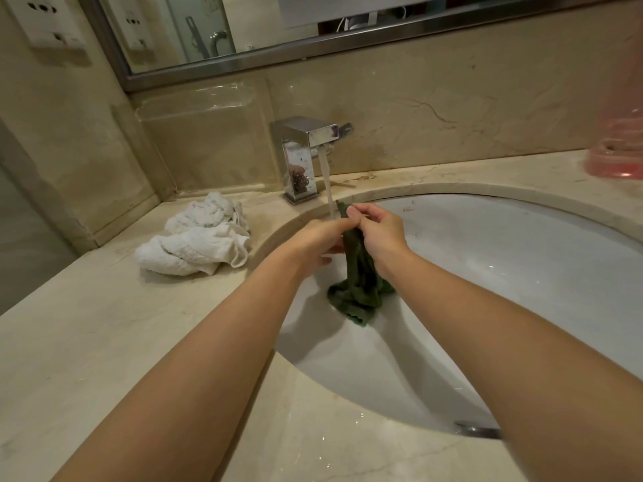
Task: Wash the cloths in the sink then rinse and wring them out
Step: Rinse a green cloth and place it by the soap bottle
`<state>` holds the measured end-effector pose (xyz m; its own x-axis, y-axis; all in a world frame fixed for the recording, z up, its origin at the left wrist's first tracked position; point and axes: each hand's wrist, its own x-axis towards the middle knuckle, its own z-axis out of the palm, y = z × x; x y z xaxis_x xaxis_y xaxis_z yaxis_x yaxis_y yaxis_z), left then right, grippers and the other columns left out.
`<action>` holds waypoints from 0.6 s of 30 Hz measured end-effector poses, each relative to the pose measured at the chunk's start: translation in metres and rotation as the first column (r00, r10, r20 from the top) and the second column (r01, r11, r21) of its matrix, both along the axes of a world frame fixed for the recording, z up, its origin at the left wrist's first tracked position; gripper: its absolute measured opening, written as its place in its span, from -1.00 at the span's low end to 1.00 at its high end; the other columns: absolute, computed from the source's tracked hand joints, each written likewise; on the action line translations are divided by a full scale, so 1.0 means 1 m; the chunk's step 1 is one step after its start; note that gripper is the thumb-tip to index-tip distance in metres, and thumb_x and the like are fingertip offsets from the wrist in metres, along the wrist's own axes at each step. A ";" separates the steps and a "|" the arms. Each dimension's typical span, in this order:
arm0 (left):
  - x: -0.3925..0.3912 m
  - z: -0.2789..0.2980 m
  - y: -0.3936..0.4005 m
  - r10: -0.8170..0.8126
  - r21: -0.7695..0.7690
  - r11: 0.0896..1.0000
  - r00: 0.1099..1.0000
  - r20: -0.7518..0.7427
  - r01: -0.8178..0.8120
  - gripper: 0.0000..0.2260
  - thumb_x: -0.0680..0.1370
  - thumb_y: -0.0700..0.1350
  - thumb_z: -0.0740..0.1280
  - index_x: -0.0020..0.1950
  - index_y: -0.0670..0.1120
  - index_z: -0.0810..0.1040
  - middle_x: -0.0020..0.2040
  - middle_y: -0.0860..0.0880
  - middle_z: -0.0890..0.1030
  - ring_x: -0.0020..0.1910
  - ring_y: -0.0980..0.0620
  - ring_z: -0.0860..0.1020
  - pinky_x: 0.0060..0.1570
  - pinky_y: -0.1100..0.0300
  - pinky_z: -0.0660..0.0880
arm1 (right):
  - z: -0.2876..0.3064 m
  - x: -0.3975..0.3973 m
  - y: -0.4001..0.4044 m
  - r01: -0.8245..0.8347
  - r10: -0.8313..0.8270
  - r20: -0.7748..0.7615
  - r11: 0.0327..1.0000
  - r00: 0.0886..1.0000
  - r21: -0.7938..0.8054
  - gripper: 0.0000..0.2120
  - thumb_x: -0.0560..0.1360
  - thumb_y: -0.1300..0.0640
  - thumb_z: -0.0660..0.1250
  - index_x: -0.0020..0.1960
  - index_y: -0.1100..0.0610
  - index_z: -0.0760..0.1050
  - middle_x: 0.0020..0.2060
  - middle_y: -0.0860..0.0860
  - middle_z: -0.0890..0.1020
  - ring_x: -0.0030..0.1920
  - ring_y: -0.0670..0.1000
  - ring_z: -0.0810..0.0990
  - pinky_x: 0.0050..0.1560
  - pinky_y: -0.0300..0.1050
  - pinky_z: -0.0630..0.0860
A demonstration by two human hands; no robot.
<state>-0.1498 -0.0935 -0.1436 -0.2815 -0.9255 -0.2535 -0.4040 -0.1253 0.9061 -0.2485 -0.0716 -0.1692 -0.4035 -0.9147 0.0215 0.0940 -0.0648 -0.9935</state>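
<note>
While water runs from the faucet (pixel 309 147) into the sink (pixel 522 245), the head view shows both hands working a dark green cloth (pixel 358 273) just under the stream. The right hand (pixel 379 234) has its grip clenched on the upper end of the cloth, thumb and fingers pinching the bunched top edge. The left hand (pixel 320 241) meets it from the other side, fingers curled against the same top part, so both grips grasp the cloth close together, touching one another. From there the cloth hangs down as one long twisted rope, its long axis running nearly straight down from the hands toward the basin, and its lower end flares out loose above the sink wall. That hanging tail lies below and slightly nearer the right wrist, so I judge the right hand is better placed to slide down it for a wring. A crumpled white cloth (pixel 198 238) lies on the tabletop (pixel 104 342) left of the sink, well apart from both hands.
</note>
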 end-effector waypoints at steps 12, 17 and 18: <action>-0.003 0.006 0.009 0.185 -0.505 0.835 0.976 -0.117 -0.219 -0.87 0.63 -0.05 0.23 -0.06 -0.06 0.48 -0.13 -0.01 0.55 -0.08 0.03 0.54 -0.01 0.13 0.50 | 0.000 0.002 -0.002 -0.071 0.071 -0.015 0.997 0.997 0.041 -0.79 0.59 0.01 0.27 0.15 0.06 0.57 -0.03 0.00 0.63 0.05 0.01 0.59 0.10 -0.07 0.54; 0.005 0.012 -0.002 0.363 -0.366 0.783 0.847 -0.389 -0.503 -0.88 0.65 -0.06 0.18 0.02 -0.07 0.46 -0.05 -0.01 0.56 0.03 -0.03 0.56 0.15 -0.02 0.52 | -0.003 0.002 0.000 -0.298 0.317 -0.089 0.937 0.944 0.181 -0.61 0.58 -0.19 0.18 0.05 0.13 0.53 -0.08 0.06 0.61 -0.01 0.06 0.58 0.06 -0.05 0.49; 0.007 0.012 -0.005 0.396 -0.331 0.770 0.816 -0.422 -0.545 -0.87 0.65 -0.06 0.18 0.00 -0.08 0.45 -0.05 -0.04 0.56 0.03 -0.06 0.56 0.17 -0.06 0.51 | -0.006 0.000 0.000 -0.326 0.361 -0.148 0.921 0.921 0.215 -0.64 0.57 -0.15 0.24 0.07 0.14 0.52 -0.08 0.05 0.61 -0.01 0.06 0.58 0.05 -0.07 0.50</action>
<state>-0.1424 -0.0986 -0.1315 0.2257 -0.9509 0.2115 -0.0854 0.1970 0.9767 -0.2484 -0.0714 -0.1748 -0.0685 -0.9909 -0.1158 -0.1051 0.1226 -0.9869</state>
